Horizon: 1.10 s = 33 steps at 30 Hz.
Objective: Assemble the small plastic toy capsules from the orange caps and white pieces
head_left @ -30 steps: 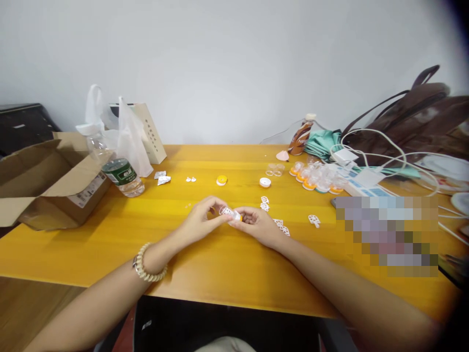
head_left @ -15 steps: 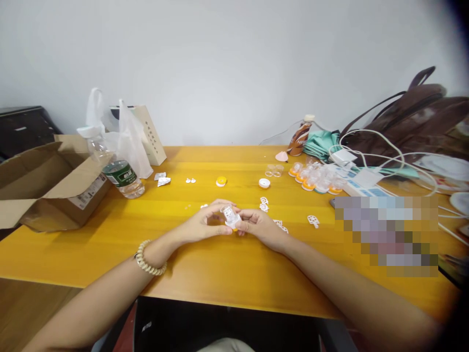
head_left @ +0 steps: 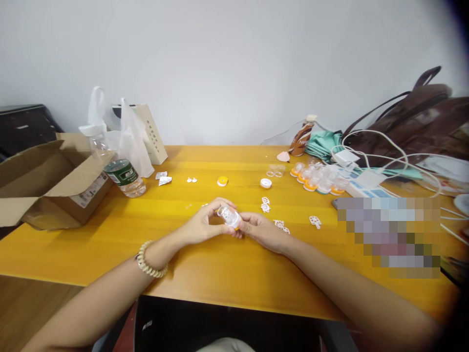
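A small clear plastic capsule with a white and orange base (head_left: 230, 218) is tilted between my hands above the table, its clear end towards the upper left. My left hand (head_left: 203, 226) curls around its left side, thumb on the base. From the right, my right hand (head_left: 259, 231) grips the base with thumb and fingers. A white spoked piece seems to show inside the clear part. Just beyond my right hand lie flat white spoked pieces (head_left: 280, 224). Further back are a yellow round base (head_left: 222, 181) and a white round base (head_left: 266, 183).
Several similar clear-topped capsules (head_left: 324, 180) stand at the right, near a power strip (head_left: 366, 188) with tangled cables. Clear rings (head_left: 275, 171) lie behind. At the left are an open cardboard box (head_left: 47, 190) and a large water bottle (head_left: 126, 176). A brown bag (head_left: 406, 122) sits far right.
The capsule has tipped further over to the left between my hands. Both hands stay almost in place; the whole view has shifted slightly.
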Each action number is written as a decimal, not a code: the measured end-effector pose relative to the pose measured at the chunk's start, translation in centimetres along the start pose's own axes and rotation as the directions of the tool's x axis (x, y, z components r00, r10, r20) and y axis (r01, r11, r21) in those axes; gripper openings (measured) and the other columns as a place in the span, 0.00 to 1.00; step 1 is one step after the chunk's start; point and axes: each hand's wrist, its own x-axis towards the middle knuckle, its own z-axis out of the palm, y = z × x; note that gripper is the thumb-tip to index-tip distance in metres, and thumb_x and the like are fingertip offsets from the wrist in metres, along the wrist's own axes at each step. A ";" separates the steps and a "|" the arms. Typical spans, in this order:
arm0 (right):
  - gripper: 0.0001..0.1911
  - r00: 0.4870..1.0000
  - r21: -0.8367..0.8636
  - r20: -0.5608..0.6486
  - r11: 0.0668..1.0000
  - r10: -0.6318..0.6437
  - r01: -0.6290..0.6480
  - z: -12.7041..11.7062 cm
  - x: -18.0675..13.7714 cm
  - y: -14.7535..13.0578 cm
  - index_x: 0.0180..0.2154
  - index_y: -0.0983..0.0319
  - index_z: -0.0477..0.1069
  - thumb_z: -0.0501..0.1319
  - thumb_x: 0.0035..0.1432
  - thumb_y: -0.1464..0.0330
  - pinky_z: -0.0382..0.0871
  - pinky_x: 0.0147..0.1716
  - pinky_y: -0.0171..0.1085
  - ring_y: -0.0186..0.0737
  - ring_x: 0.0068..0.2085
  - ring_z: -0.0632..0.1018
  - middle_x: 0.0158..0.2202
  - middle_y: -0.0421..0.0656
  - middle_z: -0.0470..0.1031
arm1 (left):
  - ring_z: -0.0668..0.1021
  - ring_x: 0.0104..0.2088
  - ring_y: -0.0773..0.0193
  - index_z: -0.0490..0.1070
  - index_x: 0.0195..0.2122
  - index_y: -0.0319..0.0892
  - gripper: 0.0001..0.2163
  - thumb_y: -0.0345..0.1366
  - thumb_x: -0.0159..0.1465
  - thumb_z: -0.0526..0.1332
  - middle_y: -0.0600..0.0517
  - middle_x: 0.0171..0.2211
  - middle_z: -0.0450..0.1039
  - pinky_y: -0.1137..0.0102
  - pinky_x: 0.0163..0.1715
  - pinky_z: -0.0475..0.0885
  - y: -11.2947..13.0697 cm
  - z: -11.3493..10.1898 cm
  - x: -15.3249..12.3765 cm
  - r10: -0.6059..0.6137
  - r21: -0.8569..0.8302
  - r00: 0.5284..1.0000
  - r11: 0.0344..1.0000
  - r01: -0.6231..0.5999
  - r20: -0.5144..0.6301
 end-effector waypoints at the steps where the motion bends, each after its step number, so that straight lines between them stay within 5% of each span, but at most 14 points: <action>1: 0.20 1.000 0.007 -0.006 1.000 -0.002 0.002 0.0 0.0 0.0 0.32 0.64 0.73 0.63 0.48 0.53 0.63 0.33 0.32 0.31 0.29 0.69 0.27 0.39 0.71 | 0.72 0.38 0.65 0.67 0.41 0.41 0.15 0.36 0.54 0.66 0.49 0.41 0.66 0.68 0.41 0.67 -0.1 0.1 0.0 -0.004 -0.011 1.000 1.000 0.004 0.000; 6: 0.21 0.999 0.038 -0.022 0.998 -0.040 0.041 0.2 0.1 0.0 0.38 0.62 0.73 0.67 0.45 0.57 0.64 0.43 0.36 0.37 0.40 0.73 0.37 0.41 0.75 | 0.72 0.38 0.64 0.67 0.39 0.41 0.13 0.35 0.54 0.66 0.49 0.39 0.69 0.68 0.41 0.66 -0.2 0.5 -0.2 0.004 0.009 0.999 1.000 -0.004 -0.044; 11: 0.20 0.992 0.004 -0.055 0.993 -0.115 0.115 0.4 0.1 -0.3 0.39 0.62 0.73 0.65 0.47 0.56 0.62 0.47 0.39 0.40 0.43 0.73 0.40 0.42 0.75 | 0.69 0.50 0.57 0.69 0.39 0.42 0.13 0.34 0.53 0.67 0.47 0.41 0.71 0.62 0.52 0.60 0.0 1.0 -0.4 0.082 0.139 0.982 0.989 -0.058 -0.171; 16: 0.19 0.983 -0.059 -0.124 0.990 -0.135 0.128 1.0 -0.2 0.5 0.34 0.61 0.70 0.58 0.53 0.51 0.63 0.39 0.37 0.37 0.36 0.70 0.31 0.40 0.70 | 0.69 0.51 0.55 0.70 0.38 0.41 0.12 0.35 0.53 0.67 0.46 0.42 0.71 0.60 0.54 0.60 0.0 1.8 -0.3 0.089 0.178 0.955 0.983 -0.038 -0.285; 20: 0.25 0.981 0.110 -0.176 0.988 -0.085 0.106 2.0 -0.2 1.1 0.29 0.61 0.66 0.50 0.55 0.45 0.60 0.30 0.35 0.35 0.27 0.65 0.25 0.39 0.64 | 0.75 0.40 0.59 0.69 0.40 0.40 0.13 0.35 0.54 0.66 0.49 0.36 0.74 0.62 0.49 0.65 0.1 2.4 -0.3 0.037 0.045 0.957 0.999 -0.025 -0.288; 27: 0.21 0.994 0.551 0.058 0.828 0.089 -0.106 2.8 -0.3 -0.5 0.33 0.59 0.64 0.46 0.60 0.50 0.55 0.24 0.32 0.31 0.21 0.56 0.23 0.36 0.57 | 0.73 0.43 0.58 0.71 0.39 0.39 0.15 0.33 0.50 0.68 0.47 0.41 0.73 0.64 0.48 0.65 -0.2 2.4 -0.1 -0.001 -0.029 0.957 1.000 -0.007 -0.289; 33: 0.28 0.969 0.682 0.221 0.693 0.109 -0.234 2.8 -0.4 -0.8 0.24 0.62 0.60 0.37 0.63 0.51 0.54 0.23 0.30 0.31 0.20 0.52 0.19 0.35 0.51 | 0.73 0.46 0.57 0.72 0.40 0.39 0.15 0.34 0.51 0.68 0.46 0.41 0.73 0.64 0.50 0.64 -0.2 2.2 0.0 0.091 0.012 0.957 0.996 -0.092 -0.275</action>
